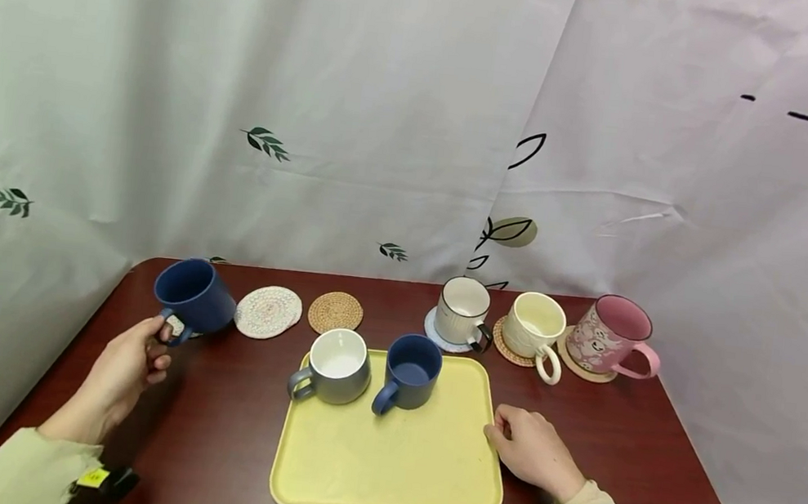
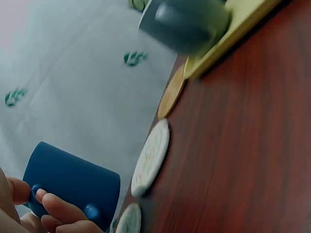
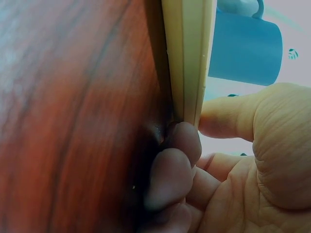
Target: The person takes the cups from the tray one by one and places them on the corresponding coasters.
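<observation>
At the table's far left, my left hand (image 1: 127, 367) pinches the handle of a blue mug (image 1: 201, 296). The mug leans a little and hangs just over a coaster, mostly hidden beneath it; the left wrist view shows that pale coaster (image 2: 130, 218) below the mug. My right hand (image 1: 534, 449) grips the right rim of a yellow tray (image 1: 388, 472), thumb on top and curled fingers under the edge in the right wrist view. Two mugs stand upright at the back of the tray: a grey mug (image 1: 338, 389) with a white inside and a smaller blue mug (image 1: 414, 380).
A white patterned coaster (image 1: 268, 312) and a woven tan coaster (image 1: 335, 313) lie behind the tray. At the back right, a white mug (image 1: 461, 315), a cream mug (image 1: 530, 331) and a pink mug (image 1: 602, 338) stand on coasters. Behind the table hangs a pale curtain (image 1: 359, 116).
</observation>
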The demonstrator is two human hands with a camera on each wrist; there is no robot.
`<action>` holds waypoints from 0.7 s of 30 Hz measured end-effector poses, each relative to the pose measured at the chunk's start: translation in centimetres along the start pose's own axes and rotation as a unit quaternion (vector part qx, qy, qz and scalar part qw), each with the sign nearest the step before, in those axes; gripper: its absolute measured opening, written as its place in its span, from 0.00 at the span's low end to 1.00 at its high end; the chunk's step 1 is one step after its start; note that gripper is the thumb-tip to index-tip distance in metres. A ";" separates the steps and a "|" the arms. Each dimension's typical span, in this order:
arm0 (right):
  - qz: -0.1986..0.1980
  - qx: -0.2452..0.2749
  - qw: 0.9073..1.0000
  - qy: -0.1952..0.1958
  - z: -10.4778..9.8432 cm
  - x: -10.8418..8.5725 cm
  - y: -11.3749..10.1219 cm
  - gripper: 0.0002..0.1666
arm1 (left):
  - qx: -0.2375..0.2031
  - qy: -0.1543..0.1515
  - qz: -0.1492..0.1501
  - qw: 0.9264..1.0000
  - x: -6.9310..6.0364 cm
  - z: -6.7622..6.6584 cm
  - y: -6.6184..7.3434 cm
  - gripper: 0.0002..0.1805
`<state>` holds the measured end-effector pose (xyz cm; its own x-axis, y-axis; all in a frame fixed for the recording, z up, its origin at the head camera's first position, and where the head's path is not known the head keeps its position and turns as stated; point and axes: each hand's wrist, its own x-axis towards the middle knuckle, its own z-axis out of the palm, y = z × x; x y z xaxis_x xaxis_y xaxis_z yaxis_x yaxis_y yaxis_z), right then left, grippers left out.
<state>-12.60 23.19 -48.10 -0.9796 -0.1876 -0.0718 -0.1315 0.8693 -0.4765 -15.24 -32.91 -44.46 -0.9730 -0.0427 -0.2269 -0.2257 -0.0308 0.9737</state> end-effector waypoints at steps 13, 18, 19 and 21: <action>0.005 0.001 1.000 0.002 0.1 0.0 0.0 0.20 | -0.020 0.043 -0.042 0.998 2.7 -2.0 0.1 0.21; 0.008 0.000 1.000 -0.001 0.1 0.0 0.0 0.20 | -0.025 0.055 -0.046 0.997 3.1 -2.1 0.0 0.22; 0.008 -0.001 1.000 -0.001 0.1 0.0 0.0 0.21 | -0.024 0.057 -0.047 0.997 3.2 -2.1 0.0 0.22; 0.006 -0.002 1.000 0.000 0.1 0.0 0.0 0.20 | -0.024 0.060 -0.046 0.997 3.3 -2.2 0.0 0.22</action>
<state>-12.59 23.15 -48.19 -0.9812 -0.1770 -0.0771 -0.1204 0.8730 -0.4726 -18.34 -35.22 -45.28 -0.9346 -0.1567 -0.3194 -0.3090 -0.0875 0.9470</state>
